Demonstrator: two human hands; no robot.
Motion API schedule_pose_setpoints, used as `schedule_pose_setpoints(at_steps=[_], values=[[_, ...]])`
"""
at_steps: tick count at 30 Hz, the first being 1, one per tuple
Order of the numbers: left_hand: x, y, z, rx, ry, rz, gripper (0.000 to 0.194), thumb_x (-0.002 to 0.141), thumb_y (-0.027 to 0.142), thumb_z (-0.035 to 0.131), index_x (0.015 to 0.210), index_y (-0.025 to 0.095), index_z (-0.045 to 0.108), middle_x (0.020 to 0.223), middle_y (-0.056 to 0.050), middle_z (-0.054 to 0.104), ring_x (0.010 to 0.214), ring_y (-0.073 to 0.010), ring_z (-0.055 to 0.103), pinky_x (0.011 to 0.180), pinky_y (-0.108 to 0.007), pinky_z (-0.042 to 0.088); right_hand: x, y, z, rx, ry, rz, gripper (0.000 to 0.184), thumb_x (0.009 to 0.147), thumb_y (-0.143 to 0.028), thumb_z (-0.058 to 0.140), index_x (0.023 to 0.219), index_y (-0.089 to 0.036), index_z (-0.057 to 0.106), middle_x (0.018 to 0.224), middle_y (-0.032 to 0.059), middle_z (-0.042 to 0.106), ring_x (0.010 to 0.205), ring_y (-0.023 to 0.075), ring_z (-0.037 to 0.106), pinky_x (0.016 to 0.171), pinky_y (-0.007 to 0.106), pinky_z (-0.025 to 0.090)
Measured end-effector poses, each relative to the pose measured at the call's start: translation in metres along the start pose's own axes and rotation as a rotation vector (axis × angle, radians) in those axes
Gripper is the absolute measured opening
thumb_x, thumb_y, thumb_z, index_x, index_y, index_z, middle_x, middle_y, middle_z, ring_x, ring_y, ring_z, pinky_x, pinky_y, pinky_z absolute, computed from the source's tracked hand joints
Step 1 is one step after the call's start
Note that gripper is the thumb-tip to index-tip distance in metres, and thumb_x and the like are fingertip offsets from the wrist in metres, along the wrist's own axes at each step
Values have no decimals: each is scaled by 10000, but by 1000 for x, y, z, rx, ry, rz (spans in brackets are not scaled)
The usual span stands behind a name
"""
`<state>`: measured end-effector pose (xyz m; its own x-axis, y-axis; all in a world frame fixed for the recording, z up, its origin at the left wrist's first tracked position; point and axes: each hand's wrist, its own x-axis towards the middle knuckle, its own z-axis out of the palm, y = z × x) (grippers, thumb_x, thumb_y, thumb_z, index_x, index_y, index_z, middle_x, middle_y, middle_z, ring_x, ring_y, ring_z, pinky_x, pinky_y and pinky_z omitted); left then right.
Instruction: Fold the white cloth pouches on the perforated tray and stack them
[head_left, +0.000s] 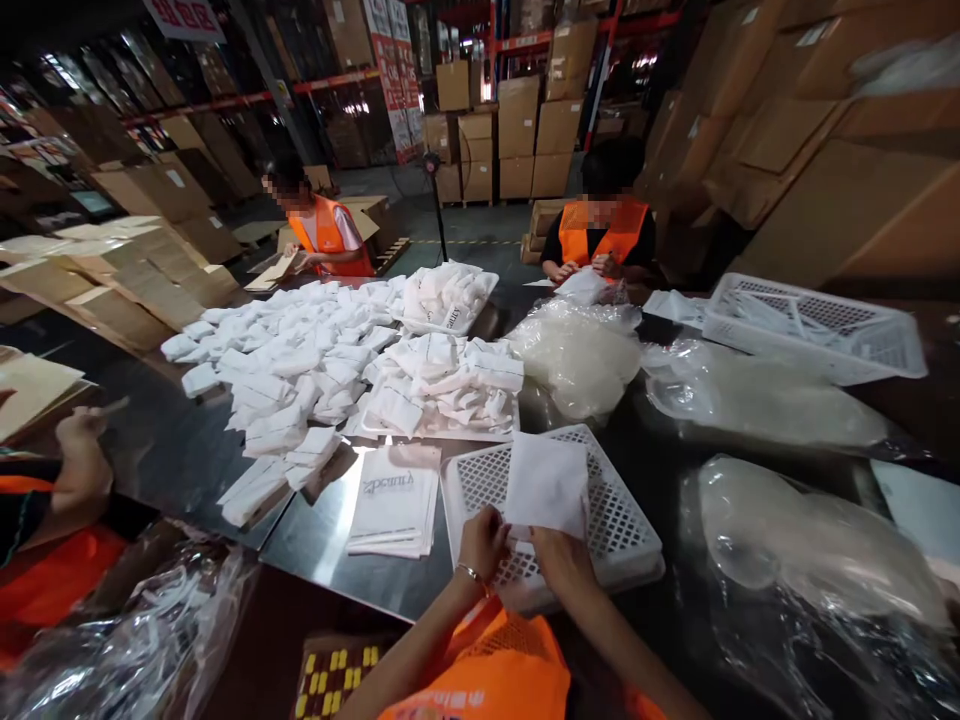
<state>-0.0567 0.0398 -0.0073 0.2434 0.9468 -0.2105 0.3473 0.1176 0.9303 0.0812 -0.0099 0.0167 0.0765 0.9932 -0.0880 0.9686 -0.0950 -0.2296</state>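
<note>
Between my two hands is a white pouch point(550, 482), held over a white plastic basket point(626, 505) with a lattice bottom. My left hand point(484, 545) has its fingers closed at the pouch's near left corner. At the near edge, my right hand point(559, 560) grips the pouch, with the thumb side toward the other hand. Left of the basket lies a stack of flat printed pouches point(394, 500) marked "beauty". Beyond it, a tray point(495, 433) is heaped with folded white packets point(442, 380). What the pouch contains is hidden.
A large pile of white packets point(300, 340) covers the table's far left. Clear plastic bags point(577, 350) with pale contents and another white basket point(817, 335) stand right. Two co-workers in orange vests point(604, 235) work across the table; another person's arm point(79, 480) shows at left.
</note>
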Motion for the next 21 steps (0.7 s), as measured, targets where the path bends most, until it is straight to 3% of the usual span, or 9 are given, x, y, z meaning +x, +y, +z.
schedule_pose_setpoints(at_steps=[4,7,13,18,21], values=[[4,5,-2,-286,-20,-198,399,590,460,695,635,203,393,505,61,501,432,-100,508,412,-210,418,-5,-8,-7,70,51,-119,260,895,-113,431,956,-228,656,875,30,657,808,151,613,708,247,441],[5,6,0,-436,-14,-280,505,498,512,749,679,209,388,458,69,511,392,-96,492,401,-224,449,-4,-12,-1,204,187,-207,175,869,-119,507,844,-218,648,841,8,642,786,152,599,704,260,422],[5,8,0,-455,2,-291,549,460,472,771,770,215,398,392,108,470,344,-92,457,372,-210,430,-5,-19,8,156,374,-278,168,827,-69,548,725,-199,579,730,-7,586,737,155,541,679,288,359],[-1,16,3,-473,14,-284,522,486,420,752,794,218,382,404,114,486,352,-90,468,394,-201,428,-10,-25,16,43,439,-226,182,815,-31,480,783,-191,559,750,22,570,715,199,517,663,338,385],[-2,18,3,-432,46,-196,484,530,410,725,823,215,392,399,115,483,372,-92,472,412,-195,424,-16,-30,30,51,493,-224,229,817,-28,410,877,-177,573,841,55,598,824,218,546,737,363,442]])
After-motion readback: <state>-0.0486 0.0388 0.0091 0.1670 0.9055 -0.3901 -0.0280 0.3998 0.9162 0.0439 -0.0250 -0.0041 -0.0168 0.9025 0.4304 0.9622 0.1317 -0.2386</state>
